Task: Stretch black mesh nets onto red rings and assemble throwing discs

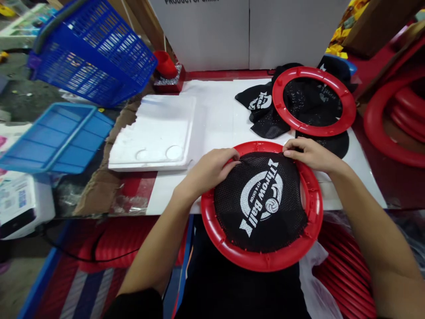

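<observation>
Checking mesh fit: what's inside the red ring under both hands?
Black "Throw Ball" mesh spans most of the red ring; a sliver is uncovered at picture right. The left hand and right hand hide bits of its far edge; beneath the mesh, nothing can be made out.

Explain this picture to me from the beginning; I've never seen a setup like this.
There is no machine here, just one person's two bare hands. The only picture comes from a camera worn on the head, looking forward and down.

The left hand and right hand grip the far edge of some black mesh, printed "Throw Ball", set within a red ring.

Beyond, on the white surface, lie a second red ring, more black mesh pieces and, toward the left, a white foam slab.
</observation>
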The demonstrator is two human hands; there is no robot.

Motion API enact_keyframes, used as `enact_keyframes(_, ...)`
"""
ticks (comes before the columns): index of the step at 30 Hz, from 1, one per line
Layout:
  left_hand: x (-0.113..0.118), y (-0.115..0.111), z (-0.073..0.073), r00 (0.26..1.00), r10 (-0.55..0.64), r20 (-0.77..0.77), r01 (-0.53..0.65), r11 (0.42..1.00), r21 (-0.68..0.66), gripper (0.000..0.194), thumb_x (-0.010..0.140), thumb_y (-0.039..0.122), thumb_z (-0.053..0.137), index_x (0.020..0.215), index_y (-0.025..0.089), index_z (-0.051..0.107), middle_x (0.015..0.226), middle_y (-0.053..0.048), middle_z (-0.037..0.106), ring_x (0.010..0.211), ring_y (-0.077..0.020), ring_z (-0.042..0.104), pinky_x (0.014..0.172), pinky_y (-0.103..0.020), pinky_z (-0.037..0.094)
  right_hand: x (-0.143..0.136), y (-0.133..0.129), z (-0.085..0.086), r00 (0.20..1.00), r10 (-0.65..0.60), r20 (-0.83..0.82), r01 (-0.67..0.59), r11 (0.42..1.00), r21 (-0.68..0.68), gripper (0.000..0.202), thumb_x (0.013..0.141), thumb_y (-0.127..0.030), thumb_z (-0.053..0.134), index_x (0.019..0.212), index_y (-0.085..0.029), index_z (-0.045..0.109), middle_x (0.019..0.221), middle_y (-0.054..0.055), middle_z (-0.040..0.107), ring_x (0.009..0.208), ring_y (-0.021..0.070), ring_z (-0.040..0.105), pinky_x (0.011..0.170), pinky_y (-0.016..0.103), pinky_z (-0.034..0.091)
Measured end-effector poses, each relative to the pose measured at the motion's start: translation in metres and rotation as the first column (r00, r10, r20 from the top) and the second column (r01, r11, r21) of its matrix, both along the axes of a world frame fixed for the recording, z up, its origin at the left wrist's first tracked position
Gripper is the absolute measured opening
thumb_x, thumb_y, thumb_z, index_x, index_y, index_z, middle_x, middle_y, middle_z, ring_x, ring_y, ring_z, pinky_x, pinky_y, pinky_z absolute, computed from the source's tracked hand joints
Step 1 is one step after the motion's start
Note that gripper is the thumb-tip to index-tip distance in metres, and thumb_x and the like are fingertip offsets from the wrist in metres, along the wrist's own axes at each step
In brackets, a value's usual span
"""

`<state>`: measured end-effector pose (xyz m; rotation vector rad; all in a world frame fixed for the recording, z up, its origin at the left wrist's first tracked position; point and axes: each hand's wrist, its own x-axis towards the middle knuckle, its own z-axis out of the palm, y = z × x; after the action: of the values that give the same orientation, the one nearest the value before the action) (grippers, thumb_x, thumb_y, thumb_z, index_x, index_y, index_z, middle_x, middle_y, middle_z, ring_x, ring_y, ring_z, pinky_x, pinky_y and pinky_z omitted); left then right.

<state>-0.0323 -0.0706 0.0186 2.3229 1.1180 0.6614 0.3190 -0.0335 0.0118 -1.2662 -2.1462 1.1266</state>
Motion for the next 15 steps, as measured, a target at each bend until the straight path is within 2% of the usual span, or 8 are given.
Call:
enact_keyframes(3, -0.002, 0.001, -0.004, 0.993, 0.063, 0.096, -0.06, 0.998, -0.036, 0.014, 0.1, 0.032, 0.072, 0.109, 0.022, 0.073, 0.101, -0.004, 0.08, 0.092, -0.0189, 0.075, 0.088, -0.034, 0.058, 0.0, 0.0, -0.005, 0.999, -0.023, 0.025, 0.021, 0.998, 0.053, 0.032, 0.1, -0.055, 0.061, 0.097, -0.026, 0.074, 0.103, 0.006, 0.076, 0.097, 0.0261, 0.065, 0.091, 0.042, 0.047)
enact_keyframes(5, -0.006, 0.004, -0.003, 0.974, 0.127, 0.19, -0.107, 0.988, -0.111, 0.022, 0.093, 0.036, 0.08, 0.108, 0.021, 0.076, 0.101, -0.005, 0.081, 0.092, -0.0194, 0.076, 0.09, -0.034, 0.06, -0.001, -0.001, -0.006, 0.998, -0.018, 0.058, 0.013, 0.995, 0.094, 0.032, 0.101, -0.053, 0.059, 0.097, -0.026, 0.075, 0.103, 0.006, 0.078, 0.097, 0.0269, 0.065, 0.092, 0.044, 0.047)
enact_keyframes(7, -0.011, 0.008, 0.0, 0.963, 0.167, 0.213, -0.122, 0.97, -0.21, 0.024, 0.087, 0.038, 0.085, 0.102, 0.02, 0.079, 0.097, -0.006, 0.082, 0.09, -0.0203, 0.077, 0.09, -0.035, 0.061, -0.004, -0.003, -0.007, 0.995, -0.011, 0.1, -0.005, 0.987, 0.161, 0.03, 0.102, -0.048, 0.057, 0.096, -0.025, 0.074, 0.101, 0.007, 0.079, 0.094, 0.0268, 0.065, 0.091, 0.044, 0.046)
enact_keyframes(11, -0.018, 0.016, 0.016, 0.989, 0.088, 0.118, -0.036, 0.922, -0.386, 0.017, 0.088, 0.035, 0.08, 0.096, 0.021, 0.084, 0.097, -0.006, 0.084, 0.091, -0.0216, 0.077, 0.087, -0.036, 0.061, -0.011, -0.012, -0.009, 0.978, -0.035, 0.207, -0.042, 0.932, 0.359, 0.028, 0.106, -0.038, 0.051, 0.099, -0.024, 0.074, 0.099, 0.009, 0.078, 0.094, 0.0283, 0.066, 0.091, 0.045, 0.047)
enact_keyframes(13, -0.017, 0.02, 0.023, 0.997, 0.035, 0.073, -0.002, 0.91, -0.415, 0.014, 0.089, 0.032, 0.077, 0.096, 0.022, 0.084, 0.098, -0.006, 0.084, 0.092, -0.0214, 0.077, 0.087, -0.035, 0.061, -0.013, -0.017, -0.01, 0.968, -0.064, 0.244, -0.049, 0.902, 0.429, 0.03, 0.108, -0.035, 0.047, 0.103, -0.024, 0.075, 0.101, 0.01, 0.078, 0.096, 0.0292, 0.066, 0.09, 0.045, 0.048)
enact_keyframes(15, -0.013, 0.023, 0.027, 0.999, 0.024, 0.043, -0.005, 0.922, -0.388, 0.013, 0.091, 0.029, 0.074, 0.095, 0.022, 0.083, 0.097, -0.005, 0.083, 0.091, -0.0205, 0.076, 0.088, -0.035, 0.06, -0.012, -0.019, -0.01, 0.966, -0.067, 0.25, -0.053, 0.893, 0.446, 0.03, 0.108, -0.035, 0.047, 0.107, -0.024, 0.075, 0.104, 0.01, 0.078, 0.098, 0.0291, 0.067, 0.09, 0.045, 0.05)
